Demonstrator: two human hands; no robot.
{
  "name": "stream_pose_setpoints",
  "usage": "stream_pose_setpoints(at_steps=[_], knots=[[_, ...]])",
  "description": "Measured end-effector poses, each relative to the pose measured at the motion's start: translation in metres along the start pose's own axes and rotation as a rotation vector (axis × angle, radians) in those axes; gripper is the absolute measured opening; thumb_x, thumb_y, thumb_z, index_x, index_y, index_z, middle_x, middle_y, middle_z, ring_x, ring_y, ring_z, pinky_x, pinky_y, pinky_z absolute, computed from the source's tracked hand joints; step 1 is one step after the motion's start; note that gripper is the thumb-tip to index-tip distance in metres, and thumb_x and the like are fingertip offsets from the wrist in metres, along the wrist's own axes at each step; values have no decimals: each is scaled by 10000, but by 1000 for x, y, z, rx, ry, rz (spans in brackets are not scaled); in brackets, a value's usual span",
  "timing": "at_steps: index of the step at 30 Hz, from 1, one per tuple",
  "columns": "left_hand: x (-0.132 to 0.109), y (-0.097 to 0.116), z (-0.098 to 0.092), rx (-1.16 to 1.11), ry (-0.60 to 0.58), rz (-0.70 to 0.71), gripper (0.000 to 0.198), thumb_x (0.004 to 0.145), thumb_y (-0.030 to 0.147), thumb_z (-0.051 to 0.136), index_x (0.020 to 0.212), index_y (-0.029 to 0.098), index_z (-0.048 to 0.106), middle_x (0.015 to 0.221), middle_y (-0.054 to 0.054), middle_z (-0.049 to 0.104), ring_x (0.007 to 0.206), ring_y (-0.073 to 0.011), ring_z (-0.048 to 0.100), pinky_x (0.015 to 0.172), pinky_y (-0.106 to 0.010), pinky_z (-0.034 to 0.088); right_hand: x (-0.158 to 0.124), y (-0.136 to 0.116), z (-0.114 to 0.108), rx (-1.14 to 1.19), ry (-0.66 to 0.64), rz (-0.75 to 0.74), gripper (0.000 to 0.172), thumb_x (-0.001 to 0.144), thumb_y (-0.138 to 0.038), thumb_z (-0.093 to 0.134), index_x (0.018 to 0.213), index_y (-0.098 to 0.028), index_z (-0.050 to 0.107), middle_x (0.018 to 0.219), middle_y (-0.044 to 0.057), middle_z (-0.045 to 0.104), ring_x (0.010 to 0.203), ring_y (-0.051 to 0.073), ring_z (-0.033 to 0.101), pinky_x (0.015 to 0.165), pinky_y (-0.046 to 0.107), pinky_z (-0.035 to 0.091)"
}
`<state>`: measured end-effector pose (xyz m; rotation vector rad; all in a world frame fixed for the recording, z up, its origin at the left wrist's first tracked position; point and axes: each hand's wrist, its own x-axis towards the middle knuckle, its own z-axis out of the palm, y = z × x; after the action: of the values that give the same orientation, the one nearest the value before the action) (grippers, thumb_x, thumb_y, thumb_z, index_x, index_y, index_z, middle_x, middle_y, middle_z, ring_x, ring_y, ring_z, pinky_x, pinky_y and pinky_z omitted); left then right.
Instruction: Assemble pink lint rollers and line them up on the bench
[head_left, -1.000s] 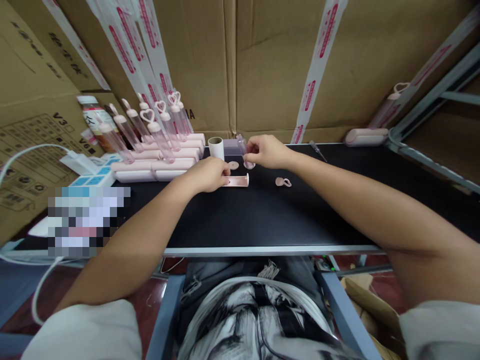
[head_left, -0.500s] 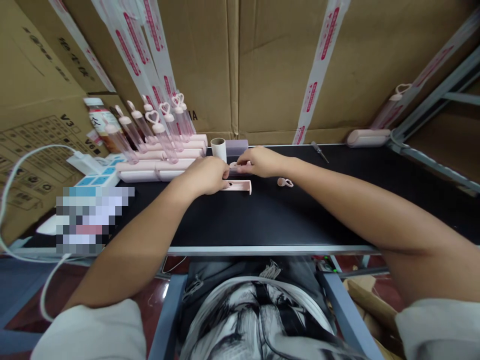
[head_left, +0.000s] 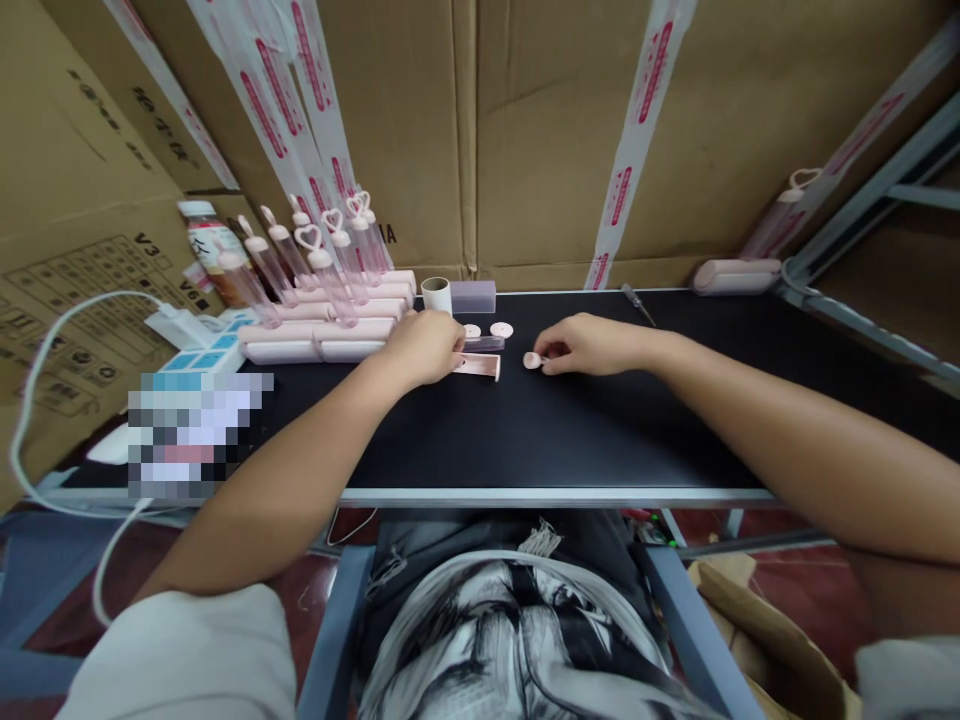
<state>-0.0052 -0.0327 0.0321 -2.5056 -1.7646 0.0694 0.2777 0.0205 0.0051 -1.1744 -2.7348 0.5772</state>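
Observation:
My left hand (head_left: 426,345) is closed on the left end of a pink trough-shaped shell (head_left: 482,367), whose hollow side shows. Right of it, my right hand (head_left: 581,345) pinches a small pink cap (head_left: 532,360). The cap's loop is mostly hidden by the fingers. Just behind the shell lies a clear plastic tube (head_left: 489,343), its left part covered by my left hand. Two pink discs (head_left: 501,330) with small holes lie behind the tube. A white cylinder (head_left: 436,295) stands behind my left hand, beside a greyish-purple block (head_left: 474,296).
Several pink cases with upright clear tubes (head_left: 330,285) and heart-loop caps stand at the left. A power strip (head_left: 202,355), a bottle (head_left: 210,245) and a blurred-out item are near them. A screwdriver (head_left: 637,303) and another pink case (head_left: 737,276) lie at the right.
My right hand has moved right and towards me, from the discs to the loop cap, and now grips it. The discs and clear tube are uncovered. My left hand stays on the shell.

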Motion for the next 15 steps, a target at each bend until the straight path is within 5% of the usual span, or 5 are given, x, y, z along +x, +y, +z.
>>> stream_pose_setpoints(at_steps=[5, 9, 12, 15], knots=[[-3, -2, -4, 60, 0, -31, 192, 925, 328, 694, 1022, 218, 818, 1100, -115, 832, 1069, -335, 758, 899, -399, 517, 23, -32, 23, -65, 114, 3, 136, 924, -292, 757, 1010, -192, 790, 888, 36, 786, 750, 183, 693, 722, 291, 434], [-2, -5, -1, 43, 20, -7, 211, 910, 331, 687, 1043, 220, 807, 1097, -114, 834, 1051, -341, 761, 861, -403, 509, 21, -34, 26, -6, 225, 20, 279, 914, -320, 816, 1158, -195, 767, 904, 34, 798, 740, 184, 695, 733, 291, 459], [-2, -6, 2, 0, 34, 3, 223, 904, 341, 688, 1058, 227, 801, 1105, -113, 828, 1036, -346, 756, 837, -403, 496, 12, -9, 3, -27, 368, 60, 237, 936, -360, 806, 1107, -196, 791, 895, 46, 799, 756, 197, 696, 753, 316, 477], [-3, -8, 2, -38, 53, 14, 244, 930, 410, 672, 1041, 237, 804, 1032, -108, 816, 979, -341, 747, 816, -404, 485, -4, 44, -36, -147, 622, 289, 203, 964, -344, 783, 1048, -166, 834, 998, 115, 818, 900, 233, 721, 811, 353, 482]])
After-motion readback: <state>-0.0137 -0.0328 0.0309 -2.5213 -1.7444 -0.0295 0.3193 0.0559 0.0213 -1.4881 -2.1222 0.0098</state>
